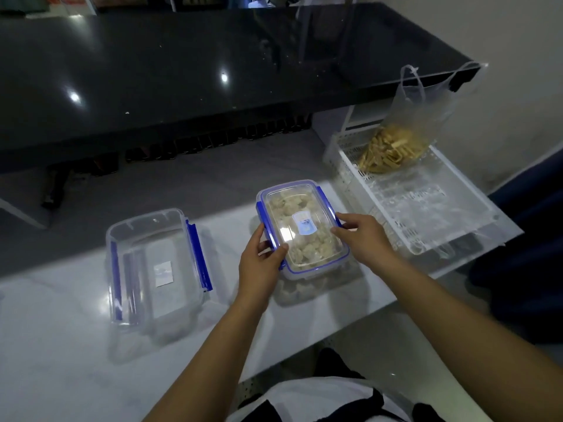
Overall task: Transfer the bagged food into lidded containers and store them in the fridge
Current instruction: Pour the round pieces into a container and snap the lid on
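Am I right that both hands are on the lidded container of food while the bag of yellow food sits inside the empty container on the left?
Not quite: the head view shows the bag sitting in the white basket on the right. Both the left hand and right hand are indeed on the lidded container.

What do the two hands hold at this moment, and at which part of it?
Both hold the filled container. The left hand has its grip on the left side by the blue clip, thumb on the lid; the right hand touches the right edge.
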Demonstrator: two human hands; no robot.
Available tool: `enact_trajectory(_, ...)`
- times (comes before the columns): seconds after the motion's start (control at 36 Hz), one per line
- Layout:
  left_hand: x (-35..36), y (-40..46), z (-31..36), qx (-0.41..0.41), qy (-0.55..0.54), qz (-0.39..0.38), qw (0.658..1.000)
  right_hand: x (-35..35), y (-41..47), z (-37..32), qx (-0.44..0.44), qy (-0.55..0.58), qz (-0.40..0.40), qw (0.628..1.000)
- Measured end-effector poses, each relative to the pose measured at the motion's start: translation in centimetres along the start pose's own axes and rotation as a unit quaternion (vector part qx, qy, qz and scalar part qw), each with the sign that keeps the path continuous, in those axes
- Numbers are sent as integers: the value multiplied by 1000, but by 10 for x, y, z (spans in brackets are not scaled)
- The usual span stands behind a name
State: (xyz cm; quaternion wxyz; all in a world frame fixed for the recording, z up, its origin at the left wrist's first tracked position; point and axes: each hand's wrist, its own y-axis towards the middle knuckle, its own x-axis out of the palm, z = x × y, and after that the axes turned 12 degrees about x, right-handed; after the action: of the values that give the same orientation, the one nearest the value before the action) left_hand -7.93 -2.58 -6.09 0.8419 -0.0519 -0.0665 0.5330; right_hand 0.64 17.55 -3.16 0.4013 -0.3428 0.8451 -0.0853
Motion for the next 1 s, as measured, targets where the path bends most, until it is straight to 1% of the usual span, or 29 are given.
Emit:
enact_trajectory(0.08, 0, 1, -2, 3, -1, -3, 1000, 4, -5, 2, -6, -37, 23, 999)
enact_trajectory(0.14, -1, 2, -2, 0, 2, -5, 1000, 5, -7, 2, -13, -53, 23, 998)
enact_trajectory(0.28, 0, 5, -2, -16, -3, -1, 1000, -2, -11, -3, -12, -92, -4, 996)
enact_trajectory(0.44, 5, 3, -1, -14, -15, 9, 1000, -10, -8, -2, -15, -87, -39, 995)
enact_trajectory(0.5, 6, 2, 2, -12, -10, 9, 1000, -13, -5, -2, -28, -119, -45, 991)
enact_trajectory(0.58, 6, -4, 9, -13, 12, 3, 1000, -18, -3, -5, -70, -215, -45, 973)
enact_trajectory(0.64, 6, -11, 15, 5, 64, -6, 998, -21, -4, -9, -120, -244, -53, 961)
enact_trajectory(0.69, 3, -22, 18, 34, 148, -25, 988, -22, -8, -14, -167, -257, -71, 949)
enact_trajectory(0.75, -2, -34, 18, 56, 244, -44, 967, -20, -11, -18, -219, -305, -78, 924)
enact_trajectory(0.78, -5, -41, 16, 53, 290, -50, 954, -17, -11, -20, -236, -333, -86, 909)
enact_trajectory(0.83, -11, -55, 11, 25, 352, -53, 934, -11, -12, -19, -261, -379, -107, 881)
enact_trajectory(0.89, -14, -68, 3, 2, 387, -50, 920, -5, -11, -16, -294, -397, -119, 861)
enact_trajectory(0.94, -15, -78, -6, -25, 433, -54, 899, 0, -10, -13, -307, -386, -129, 860)
enact_trajectory(1.0, -15, -87, -20, -59, 497, -67, 863, 2, -7, -8, -306, -373, -137, 865)
